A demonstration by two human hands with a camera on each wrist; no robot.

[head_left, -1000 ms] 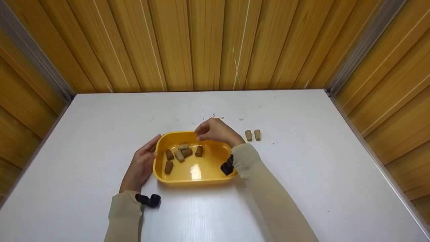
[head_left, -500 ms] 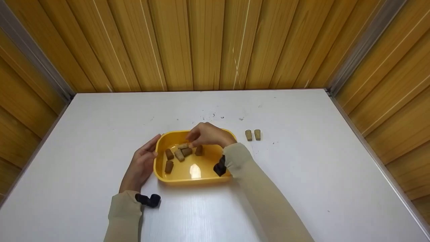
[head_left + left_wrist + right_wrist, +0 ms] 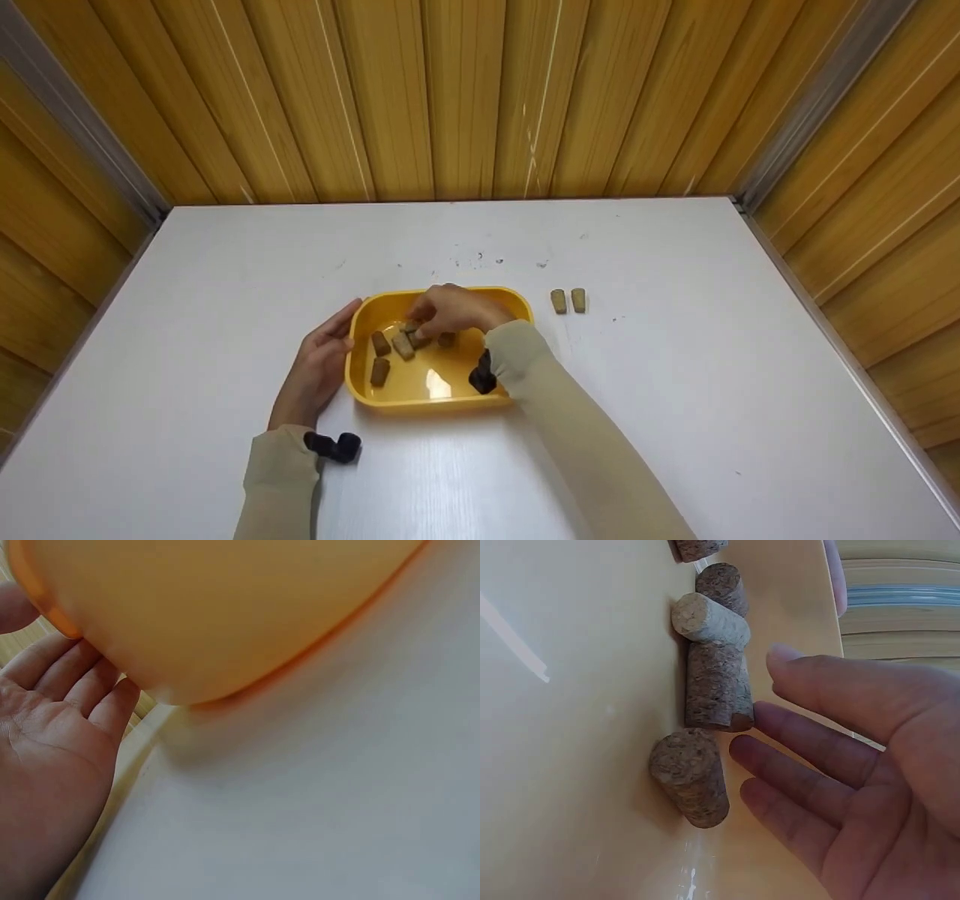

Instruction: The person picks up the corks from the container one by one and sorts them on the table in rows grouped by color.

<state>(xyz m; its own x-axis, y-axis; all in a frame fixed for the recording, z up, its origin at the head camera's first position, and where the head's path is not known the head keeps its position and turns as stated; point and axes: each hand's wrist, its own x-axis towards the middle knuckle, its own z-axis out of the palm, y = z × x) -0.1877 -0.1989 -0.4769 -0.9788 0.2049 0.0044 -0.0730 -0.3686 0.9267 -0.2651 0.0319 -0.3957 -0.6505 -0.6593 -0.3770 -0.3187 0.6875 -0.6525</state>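
The right hand (image 3: 454,307) hung inside the tray (image 3: 431,406), its thumb and fingers (image 3: 795,772) parted beside the clustered corks (image 3: 403,346), apparently holding none. The left hand (image 3: 322,364) rested nearly straight fingers against the tray's left wall. Two loose corks (image 3: 558,301) sat right of it on the table (image 3: 750,375). Picking out a cork seemed underway; next called for a careful pinch.

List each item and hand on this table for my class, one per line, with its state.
Yellow tub: uncovered, with corks inside
Pale cork in the tub: lying on its side, touching a darker cork
Two corks on the table: side by side, slightly apart
Left hand: touching the tub's left end
Right hand: inside the tub, gripping nothing
Table: marked with small dark specks
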